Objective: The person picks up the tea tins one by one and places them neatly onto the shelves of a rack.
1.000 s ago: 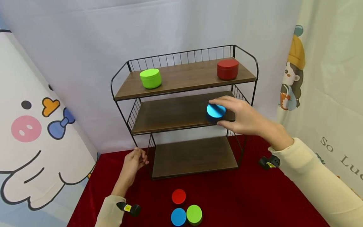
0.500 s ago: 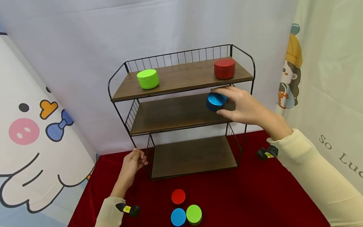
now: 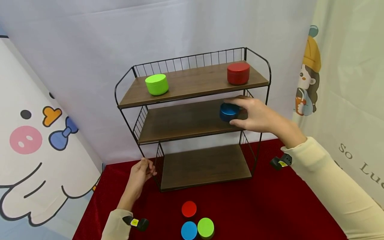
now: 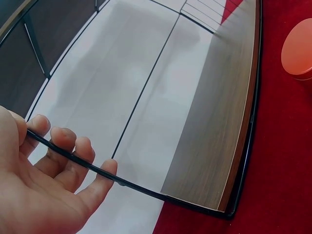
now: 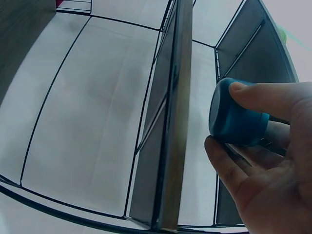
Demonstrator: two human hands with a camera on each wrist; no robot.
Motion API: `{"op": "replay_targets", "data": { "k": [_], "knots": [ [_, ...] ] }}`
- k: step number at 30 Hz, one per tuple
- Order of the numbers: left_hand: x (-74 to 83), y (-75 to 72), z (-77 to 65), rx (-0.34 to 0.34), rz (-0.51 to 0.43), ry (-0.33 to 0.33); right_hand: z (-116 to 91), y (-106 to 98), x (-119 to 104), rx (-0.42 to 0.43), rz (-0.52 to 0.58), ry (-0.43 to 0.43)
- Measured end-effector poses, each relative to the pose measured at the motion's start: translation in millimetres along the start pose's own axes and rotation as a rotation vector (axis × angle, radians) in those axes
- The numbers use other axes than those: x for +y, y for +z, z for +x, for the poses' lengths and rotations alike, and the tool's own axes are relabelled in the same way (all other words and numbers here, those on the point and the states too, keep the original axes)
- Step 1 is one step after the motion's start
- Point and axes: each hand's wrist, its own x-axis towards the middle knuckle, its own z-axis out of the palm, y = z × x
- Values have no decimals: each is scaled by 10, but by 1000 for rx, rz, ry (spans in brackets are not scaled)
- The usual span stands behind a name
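My right hand [image 3: 255, 115] grips a blue round tin [image 3: 228, 112] between thumb and fingers over the right part of the middle shelf [image 3: 180, 121]. In the right wrist view the tin [image 5: 236, 114] lies between thumb and fingertips, its flat base facing the shelf board's edge [image 5: 176, 122]. At the rack's left side my left hand [image 3: 140, 175] holds the thin black metal upright. The left wrist view shows the fingers [image 4: 73, 161] curled around that upright [image 4: 141, 189].
On the top shelf [image 3: 192, 78] stand a green tin [image 3: 157, 84] at left and a red tin [image 3: 238, 73] at right. The bottom shelf [image 3: 204, 166] rests on red cloth [image 3: 255, 206]. In front lie small red [image 3: 189, 209], blue [image 3: 189, 230] and green [image 3: 205, 228] round pieces.
My right hand has brought the blue tin from the middle shelf's front edge farther back over the board. It rose, then dropped slightly. The left hand keeps its hold on the upright.
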Motion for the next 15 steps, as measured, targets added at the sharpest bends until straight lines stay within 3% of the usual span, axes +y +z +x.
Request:
{"op": "replay_targets", "data": {
  "k": [5, 15],
  "knots": [
    [-3, -3, 0, -4, 3, 1, -28, 23, 13, -59, 11, 44],
    [-9, -6, 5, -12, -2, 8, -74, 95, 92, -91, 5, 83]
  ]
}}
